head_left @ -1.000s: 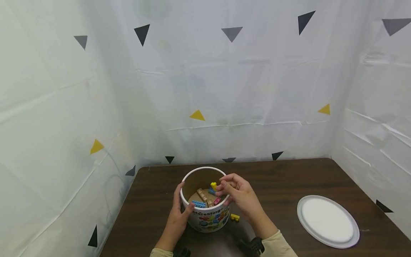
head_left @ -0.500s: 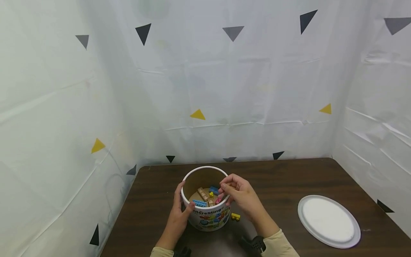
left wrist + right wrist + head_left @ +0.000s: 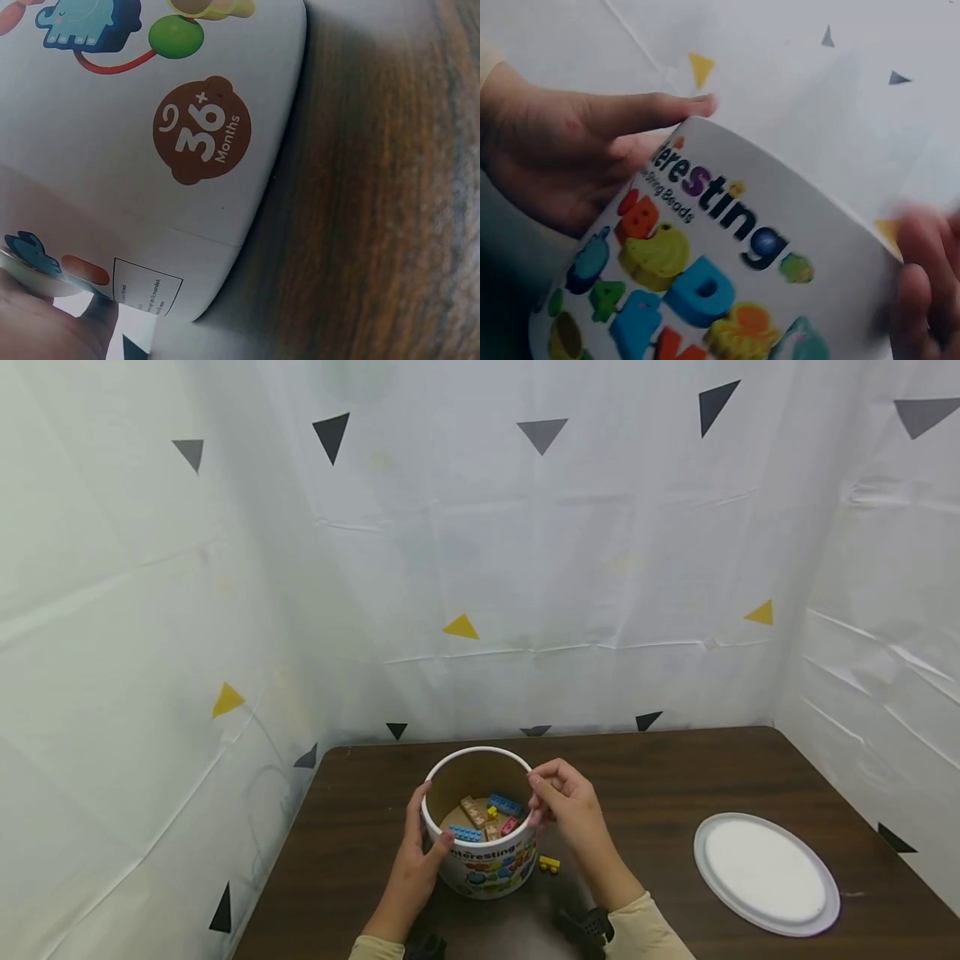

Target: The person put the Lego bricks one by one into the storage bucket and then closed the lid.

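Note:
In the head view, my left hand (image 3: 414, 862) grips the left side of a white printed bucket (image 3: 487, 868), its thumb against the front of the rim. The right wrist view also shows the left hand (image 3: 562, 150) holding it. Inside the bucket lie a blue brick (image 3: 505, 804), a second blue brick (image 3: 466, 833), tan bricks (image 3: 473, 812), a pink brick (image 3: 510, 825) and a small yellow piece (image 3: 492, 812). At the right rim, my right hand (image 3: 572, 802) has loosely bent fingers and no visible object; whether they touch the rim is unclear. In its wrist view this hand (image 3: 928, 277) is blurred.
Just right of the bucket, a small yellow wheeled piece (image 3: 550, 864) sits on the dark wooden table (image 3: 645, 777). A round white lid (image 3: 767, 874) lies farther right. White sheeting (image 3: 570, 568) with triangles rises behind and beside the table.
The yellow piece, seen at my right fingertips a second ago, now lies among the bricks in the bucket. My right hand has drawn back rightward to the rim. The left hand stays put.

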A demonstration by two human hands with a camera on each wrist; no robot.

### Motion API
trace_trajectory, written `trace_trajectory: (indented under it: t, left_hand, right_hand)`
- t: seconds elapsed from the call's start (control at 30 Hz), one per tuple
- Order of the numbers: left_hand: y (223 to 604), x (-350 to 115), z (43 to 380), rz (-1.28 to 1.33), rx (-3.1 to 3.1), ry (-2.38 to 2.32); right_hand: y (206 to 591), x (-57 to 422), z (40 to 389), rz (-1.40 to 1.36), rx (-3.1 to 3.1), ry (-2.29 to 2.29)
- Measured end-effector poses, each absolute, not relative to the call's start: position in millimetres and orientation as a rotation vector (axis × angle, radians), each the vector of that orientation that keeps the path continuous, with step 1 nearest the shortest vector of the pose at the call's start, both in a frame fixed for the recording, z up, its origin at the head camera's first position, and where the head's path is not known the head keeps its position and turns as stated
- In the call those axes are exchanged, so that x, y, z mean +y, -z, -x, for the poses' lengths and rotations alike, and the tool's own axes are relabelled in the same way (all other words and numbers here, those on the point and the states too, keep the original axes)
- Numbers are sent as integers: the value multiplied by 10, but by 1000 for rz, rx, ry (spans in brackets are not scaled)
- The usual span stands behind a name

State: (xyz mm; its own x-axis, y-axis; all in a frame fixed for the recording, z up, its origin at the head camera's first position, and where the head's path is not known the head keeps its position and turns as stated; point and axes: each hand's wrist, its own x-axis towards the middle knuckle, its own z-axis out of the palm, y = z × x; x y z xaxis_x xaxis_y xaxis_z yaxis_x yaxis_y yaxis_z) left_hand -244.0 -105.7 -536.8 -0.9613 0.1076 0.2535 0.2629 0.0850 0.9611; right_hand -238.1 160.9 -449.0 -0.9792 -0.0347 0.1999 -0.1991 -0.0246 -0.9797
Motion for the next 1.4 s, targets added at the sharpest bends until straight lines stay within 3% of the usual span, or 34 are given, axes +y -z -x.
trace_trajectory:
  t: [0.13, 0.3, 0.4, 0.63, 0.77, 1.07, 1.4]
  left_hand:
    - [5414, -1064, 2469, 378, -2225, 2013]
    - [5454, -1074, 2484, 361, -2244, 2007]
    - [5441, -1065, 2466, 340, -2258, 2006]
    - [5422, -1051, 2460, 333, -2279, 1997]
    - [5426, -1047, 2459, 332, -2277, 1997]
    - [5449, -1063, 2447, 348, -2264, 1985]
    - [5384, -1054, 2445, 382, -2236, 2005]
  right_hand:
    - [4738, 1674, 2502, 62, -2178, -2041]
    - [5202, 1876, 2666, 194, -2516, -1699]
    - [5324, 2008, 2686, 117, -2650, -1730]
    - [5234, 2241, 2673, -436, -2856, -1881]
    - [5221, 2280, 2694, -592, -2892, -1873]
    - [5349, 2171, 2744, -398, -2868, -1729]
    - [5326, 2207, 2764, -255, -2647, -2040]
